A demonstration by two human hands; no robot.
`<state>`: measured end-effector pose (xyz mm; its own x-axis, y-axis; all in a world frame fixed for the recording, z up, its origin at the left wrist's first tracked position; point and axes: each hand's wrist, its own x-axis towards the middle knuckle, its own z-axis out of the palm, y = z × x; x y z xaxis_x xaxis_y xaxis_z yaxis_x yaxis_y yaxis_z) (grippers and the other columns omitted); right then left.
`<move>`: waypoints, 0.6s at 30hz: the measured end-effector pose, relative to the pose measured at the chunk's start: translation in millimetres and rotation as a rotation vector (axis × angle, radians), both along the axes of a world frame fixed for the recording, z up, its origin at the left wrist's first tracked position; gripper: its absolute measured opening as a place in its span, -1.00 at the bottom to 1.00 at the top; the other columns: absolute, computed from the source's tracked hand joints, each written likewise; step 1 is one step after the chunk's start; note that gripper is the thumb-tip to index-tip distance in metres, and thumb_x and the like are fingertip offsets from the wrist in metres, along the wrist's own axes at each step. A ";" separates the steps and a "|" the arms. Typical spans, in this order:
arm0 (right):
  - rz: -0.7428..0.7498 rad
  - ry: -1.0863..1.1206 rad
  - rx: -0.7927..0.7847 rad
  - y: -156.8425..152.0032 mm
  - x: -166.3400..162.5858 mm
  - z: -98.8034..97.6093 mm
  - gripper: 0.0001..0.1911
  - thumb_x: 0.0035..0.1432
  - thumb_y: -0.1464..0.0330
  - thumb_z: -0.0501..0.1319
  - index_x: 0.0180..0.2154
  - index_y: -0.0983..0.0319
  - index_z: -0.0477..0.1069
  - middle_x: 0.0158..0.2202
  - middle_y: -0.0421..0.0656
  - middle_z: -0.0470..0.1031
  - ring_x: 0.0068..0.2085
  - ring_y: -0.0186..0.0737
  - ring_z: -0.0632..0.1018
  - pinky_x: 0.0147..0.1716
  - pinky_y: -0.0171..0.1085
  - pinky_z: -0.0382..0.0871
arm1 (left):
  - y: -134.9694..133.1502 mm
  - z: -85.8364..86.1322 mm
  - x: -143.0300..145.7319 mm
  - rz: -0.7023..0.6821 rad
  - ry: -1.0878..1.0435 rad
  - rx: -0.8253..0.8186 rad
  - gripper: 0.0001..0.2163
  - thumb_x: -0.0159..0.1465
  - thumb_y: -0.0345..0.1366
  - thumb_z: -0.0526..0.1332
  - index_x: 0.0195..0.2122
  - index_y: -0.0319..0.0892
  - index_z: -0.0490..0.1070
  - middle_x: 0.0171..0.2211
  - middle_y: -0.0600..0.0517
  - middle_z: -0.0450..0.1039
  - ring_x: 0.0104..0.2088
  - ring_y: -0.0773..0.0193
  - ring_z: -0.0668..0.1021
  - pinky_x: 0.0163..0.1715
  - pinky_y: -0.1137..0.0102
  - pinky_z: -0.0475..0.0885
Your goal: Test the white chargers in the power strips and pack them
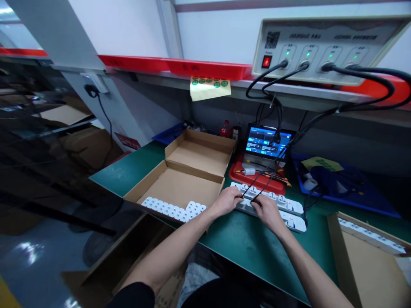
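Two white power strips lie side by side on the green tabletop, the far strip [297,208] and the near strip [300,224]. Small white socket pieces [282,199] stand on the far one. My left hand [228,200] is closed at the strips' left part, its fingertips pinching the end of a thin black cable [248,185]. To its right, my right hand [267,210] pinches a second black cable [265,186] low over the near strip. Both cables rise towards the screen [268,143]. My fingers hide the cable ends, and I cannot tell whether they touch the sockets.
An open cardboard box [180,182] with several white socket pieces [173,209] stands left; another box [369,265] stands right. Behind are a red tray [236,173] and a blue tray [362,203]. Thick black cables hang from a tester box [321,51] on the shelf.
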<state>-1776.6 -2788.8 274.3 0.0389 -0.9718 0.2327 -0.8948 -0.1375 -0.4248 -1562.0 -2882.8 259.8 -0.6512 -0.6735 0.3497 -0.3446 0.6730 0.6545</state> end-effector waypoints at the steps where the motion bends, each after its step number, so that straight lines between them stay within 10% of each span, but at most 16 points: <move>1: -0.002 0.011 -0.006 0.1 2.4 -0.8 -0.82 0.39 0.32 0.18 -0.21 0.18 0.56 -0.18 -0.05 0.66 -0.14 -0.01 0.61 -0.10 -0.15 0.37 | 0.5 -0.6 -0.8 -0.001 0.002 -0.002 -0.87 0.37 -0.43 0.34 -0.32 -0.18 0.66 -0.27 -0.03 0.59 -0.18 0.17 0.59 -0.10 0.34 0.41; 13: -0.052 0.412 0.149 57.7 -79.9 35.0 -0.55 0.36 0.32 0.32 0.24 0.19 0.52 0.19 0.08 0.62 0.20 0.19 0.59 0.17 -0.02 0.44 | 26.4 20.7 0.0 0.166 0.045 -0.290 -0.81 0.48 -0.24 0.32 0.05 -0.19 0.55 -0.05 -0.13 0.59 0.00 0.00 0.59 0.03 0.17 0.50; 18: -0.117 0.446 0.284 71.5 -103.2 18.5 -0.68 0.31 0.42 0.25 0.08 0.17 0.56 0.06 0.02 0.69 0.07 0.09 0.68 0.00 -0.15 0.48 | 73.0 27.9 -64.7 -0.141 -0.221 -0.580 -0.85 0.44 -0.40 0.24 0.00 -0.23 0.50 -0.09 -0.18 0.59 -0.07 -0.01 0.61 -0.07 0.18 0.55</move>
